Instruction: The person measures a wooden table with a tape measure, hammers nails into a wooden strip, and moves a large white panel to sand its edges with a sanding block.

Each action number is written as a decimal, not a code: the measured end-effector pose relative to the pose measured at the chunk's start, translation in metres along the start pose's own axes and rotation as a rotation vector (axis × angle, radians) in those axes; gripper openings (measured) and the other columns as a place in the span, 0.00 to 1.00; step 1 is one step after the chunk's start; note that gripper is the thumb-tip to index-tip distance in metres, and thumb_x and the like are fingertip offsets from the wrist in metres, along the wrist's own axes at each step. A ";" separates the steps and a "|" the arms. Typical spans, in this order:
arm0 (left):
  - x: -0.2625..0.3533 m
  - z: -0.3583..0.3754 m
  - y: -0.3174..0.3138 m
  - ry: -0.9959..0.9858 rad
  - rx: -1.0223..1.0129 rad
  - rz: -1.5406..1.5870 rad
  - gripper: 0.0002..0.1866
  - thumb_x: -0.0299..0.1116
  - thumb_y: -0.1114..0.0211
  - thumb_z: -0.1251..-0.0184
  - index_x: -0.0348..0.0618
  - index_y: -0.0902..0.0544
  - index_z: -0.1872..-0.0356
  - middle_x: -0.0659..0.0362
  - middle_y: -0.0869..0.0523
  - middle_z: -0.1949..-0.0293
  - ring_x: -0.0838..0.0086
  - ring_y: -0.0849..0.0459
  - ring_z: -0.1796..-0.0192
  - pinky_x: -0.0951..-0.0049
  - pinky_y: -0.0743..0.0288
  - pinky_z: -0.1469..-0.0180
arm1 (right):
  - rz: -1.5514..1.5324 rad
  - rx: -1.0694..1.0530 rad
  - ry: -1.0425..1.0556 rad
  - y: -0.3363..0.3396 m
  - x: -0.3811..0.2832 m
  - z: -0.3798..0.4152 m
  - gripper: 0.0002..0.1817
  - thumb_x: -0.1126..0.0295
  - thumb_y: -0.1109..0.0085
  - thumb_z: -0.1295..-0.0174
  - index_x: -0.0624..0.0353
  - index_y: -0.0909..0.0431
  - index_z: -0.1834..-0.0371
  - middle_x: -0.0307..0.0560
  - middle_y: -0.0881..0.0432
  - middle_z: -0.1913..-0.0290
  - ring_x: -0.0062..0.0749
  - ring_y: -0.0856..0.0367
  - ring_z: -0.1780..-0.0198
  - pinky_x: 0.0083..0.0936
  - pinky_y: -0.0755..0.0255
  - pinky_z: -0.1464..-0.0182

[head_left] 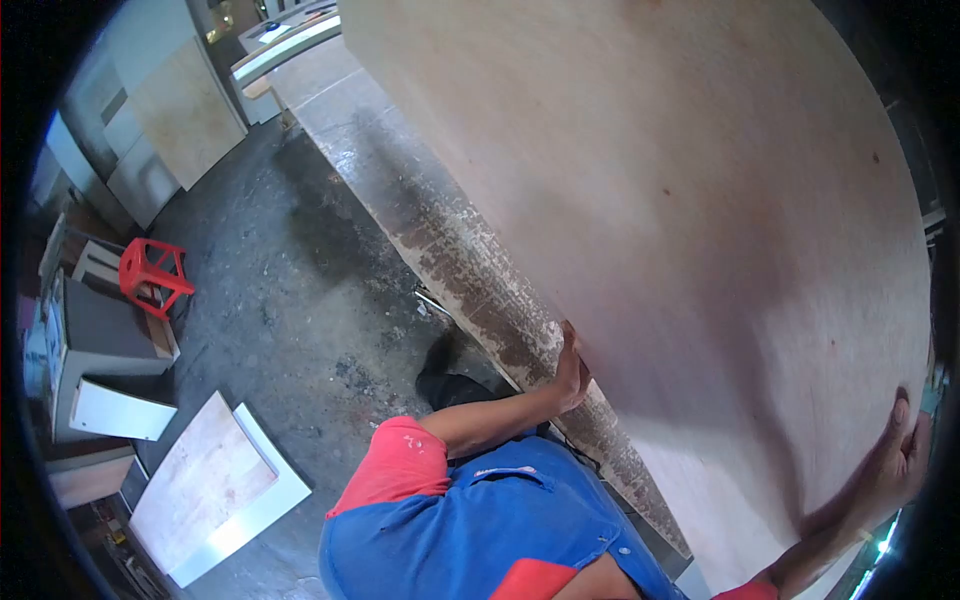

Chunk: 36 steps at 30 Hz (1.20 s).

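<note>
A large pale plywood sheet (640, 200) with a few small dark knots fills the right half of the view. It lies over a worn, scuffed workbench (470, 250), whose left strip shows beside it. My left hand (572, 375) holds the sheet's near left edge; some of its fingers are hidden. On the opposite side, my right hand (900, 455) grips the right edge, the thumb on the face and the other fingers partly out of sight.
On the grey floor to the left stand a red plastic stool (155, 275) and a grey cabinet (110, 320). Nearer, flat boards (215, 490) lie on the floor. Panels (185, 110) lean at the back left. A dark shoe (445, 380) shows beside the bench.
</note>
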State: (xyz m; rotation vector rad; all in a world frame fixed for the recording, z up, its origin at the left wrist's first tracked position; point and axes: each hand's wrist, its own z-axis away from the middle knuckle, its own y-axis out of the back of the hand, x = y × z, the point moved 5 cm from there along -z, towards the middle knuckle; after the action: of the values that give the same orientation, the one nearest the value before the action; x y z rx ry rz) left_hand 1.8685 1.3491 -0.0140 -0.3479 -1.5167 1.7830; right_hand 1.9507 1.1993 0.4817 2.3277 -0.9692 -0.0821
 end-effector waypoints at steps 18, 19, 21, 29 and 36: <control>0.191 -0.168 0.032 0.061 -0.055 -0.679 0.31 0.43 0.45 0.24 0.38 0.40 0.28 0.48 0.33 0.30 0.57 0.32 0.28 0.57 0.34 0.28 | -0.217 -0.108 0.450 -0.109 -0.195 -0.026 0.31 0.41 0.27 0.54 0.52 0.36 0.86 0.33 0.38 0.83 0.23 0.37 0.81 0.22 0.43 0.80; 0.215 -0.155 0.017 0.034 0.022 -0.664 0.29 0.40 0.46 0.24 0.38 0.39 0.28 0.48 0.31 0.32 0.57 0.30 0.30 0.57 0.33 0.30 | -0.220 -0.096 0.451 -0.112 -0.202 -0.019 0.32 0.38 0.29 0.53 0.50 0.38 0.86 0.33 0.39 0.83 0.22 0.39 0.81 0.20 0.45 0.80; 0.264 -0.126 -0.017 -0.024 0.174 -0.632 0.25 0.35 0.47 0.24 0.38 0.36 0.30 0.50 0.27 0.35 0.56 0.26 0.33 0.58 0.31 0.33 | -0.212 -0.038 0.379 -0.117 -0.207 0.004 0.33 0.36 0.32 0.51 0.50 0.38 0.86 0.32 0.39 0.83 0.22 0.39 0.81 0.19 0.46 0.80; 0.541 -0.003 -0.069 -1.092 -0.078 -1.109 0.34 0.51 0.37 0.32 0.35 0.33 0.36 0.46 0.23 0.41 0.56 0.21 0.41 0.51 0.26 0.37 | -0.174 0.101 0.322 -0.055 -0.240 0.101 0.30 0.39 0.47 0.33 0.51 0.31 0.84 0.32 0.30 0.79 0.19 0.36 0.79 0.16 0.49 0.78; 0.572 0.077 0.010 -0.727 -0.213 -0.937 0.36 0.48 0.33 0.43 0.41 0.35 0.36 0.46 0.29 0.37 0.52 0.28 0.37 0.45 0.30 0.37 | -0.343 0.391 0.109 0.024 -0.268 0.256 0.28 0.40 0.55 0.29 0.53 0.22 0.70 0.35 0.17 0.69 0.24 0.22 0.68 0.22 0.31 0.72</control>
State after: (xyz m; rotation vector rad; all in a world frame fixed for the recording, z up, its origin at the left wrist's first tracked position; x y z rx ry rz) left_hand 1.4280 1.6876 0.1442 0.8846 -1.8904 0.9984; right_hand 1.6694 1.2325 0.2420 2.8066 -0.5598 0.1062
